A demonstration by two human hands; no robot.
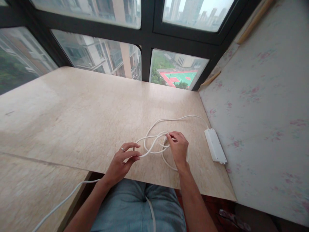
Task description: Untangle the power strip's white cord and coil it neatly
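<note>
A white cable point(151, 149) lies in loose loops on the beige stone sill between my hands. My left hand point(123, 161), wearing a ring, pinches one strand between thumb and forefinger, its other fingers partly spread. My right hand point(178, 145) pinches the loops at their upper right with thumb and forefinger. Just beside those fingertips is a pale plug-like end point(165, 140), partly hidden by the hand. From the loops the cable curves back and right to a white power strip point(215, 146), which lies with its plain side up by the wall.
The stone sill point(96, 106) runs to dark-framed windows point(147, 38) at the back. A flower-patterned wall point(263, 129) bounds the right side. Another white cord point(65, 198) crosses the left ledge and passes behind my left forearm. A pale strap point(151, 211) hangs over my jeans.
</note>
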